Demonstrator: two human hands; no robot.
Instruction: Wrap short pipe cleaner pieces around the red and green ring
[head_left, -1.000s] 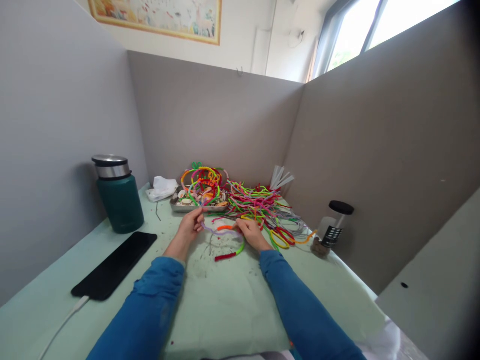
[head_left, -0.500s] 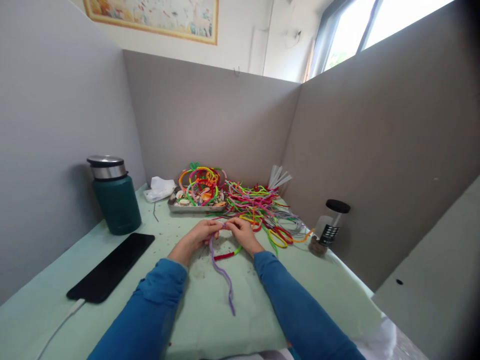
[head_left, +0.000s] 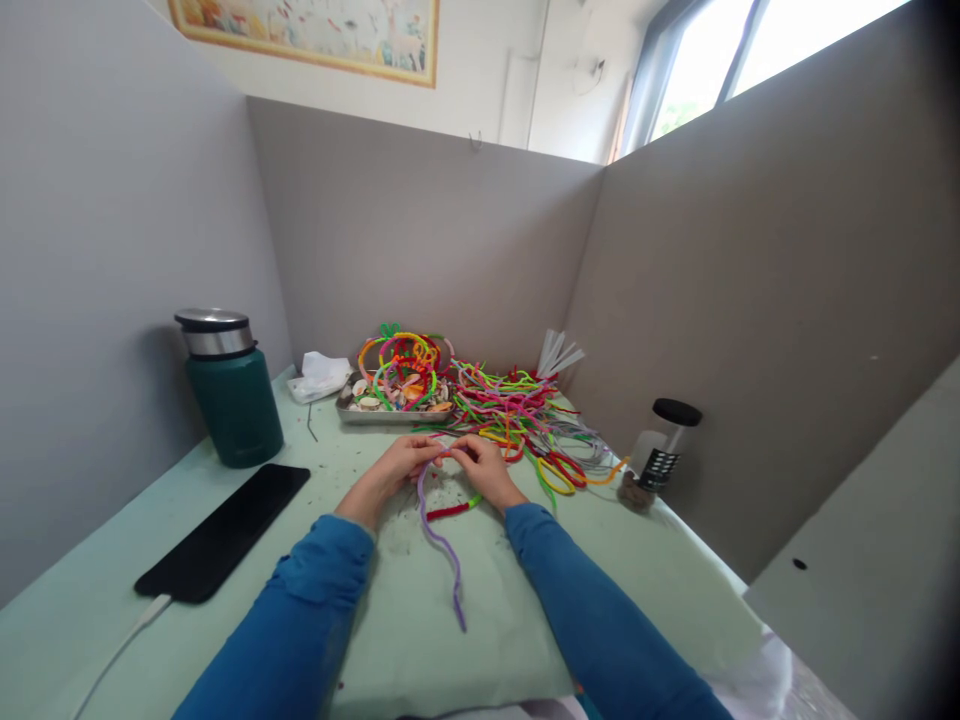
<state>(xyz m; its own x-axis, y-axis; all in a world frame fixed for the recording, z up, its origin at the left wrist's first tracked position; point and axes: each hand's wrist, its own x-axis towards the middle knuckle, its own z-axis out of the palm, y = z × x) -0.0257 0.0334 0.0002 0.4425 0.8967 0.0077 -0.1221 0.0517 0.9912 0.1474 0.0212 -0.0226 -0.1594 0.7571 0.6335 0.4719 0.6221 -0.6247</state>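
Pinched between the fingertips of the left hand (head_left: 406,468) is the upper end of a purple fuzzy stem (head_left: 448,548), its long tail hanging in a wavy line toward the near side of the table (head_left: 450,650). Opposite, the fingers of the right hand (head_left: 484,466) are closed too, meeting the left fingertips over the same spot; they seem to grip the coloured band (head_left: 451,510) where the purple stem joins it, though the fingers cover most of that join. The band's red and green end shows below the hands, curving up toward the right one.

Just beyond the hands sits a metal tray (head_left: 394,416) of shells, with bright looped shapes (head_left: 405,365) on top. Beside it, on the right, spreads a heap of coloured stems (head_left: 510,400), and scissors with red and yellow handles (head_left: 564,474) lie at its near edge. Farther right stands a clear jar with a black lid (head_left: 660,455). Over on the left are a green bottle (head_left: 236,405), a black phone (head_left: 225,535) with a white cable (head_left: 127,640) plugged in, and a white tissue (head_left: 324,374).
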